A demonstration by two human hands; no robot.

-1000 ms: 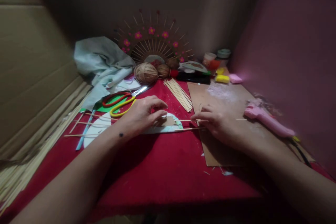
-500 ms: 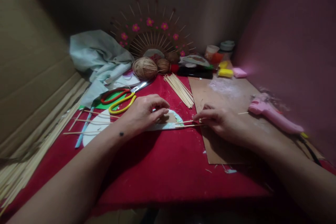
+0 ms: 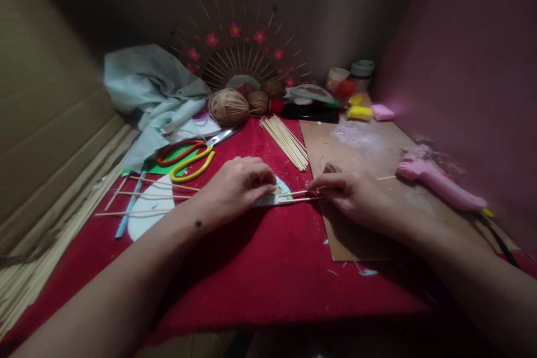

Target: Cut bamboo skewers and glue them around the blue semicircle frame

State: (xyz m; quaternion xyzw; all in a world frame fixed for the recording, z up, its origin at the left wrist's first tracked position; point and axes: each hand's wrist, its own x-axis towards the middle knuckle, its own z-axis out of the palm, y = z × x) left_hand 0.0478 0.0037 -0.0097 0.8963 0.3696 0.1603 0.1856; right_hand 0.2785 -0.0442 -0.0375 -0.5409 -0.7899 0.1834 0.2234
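Observation:
My left hand [image 3: 237,187] lies curled, palm down, on a pale paper half-disc [image 3: 149,215] spread on the red cloth, its fingertips pressing the disc's right end. My right hand [image 3: 350,196] sits to the right on a brown cardboard sheet [image 3: 356,151], with thumb and forefinger pinched on a thin wooden skewer [image 3: 300,196] that points left toward the disc. Several more skewers [image 3: 142,193] lie across the disc's left part.
Red and yellow scissors [image 3: 191,156], a skewer bundle [image 3: 285,142], twine balls [image 3: 229,106], a fan-shaped stick craft with pink flowers [image 3: 241,59], a grey cloth [image 3: 151,86] and small jars [image 3: 348,78] stand behind. A pink glue gun [image 3: 436,182] lies right. Cardboard wall [image 3: 46,112] left.
My left hand slid right along the disc, and its fingers now cover the disc's right end. My right hand brought its skewer's tip closer to the disc. The view shifted slightly.

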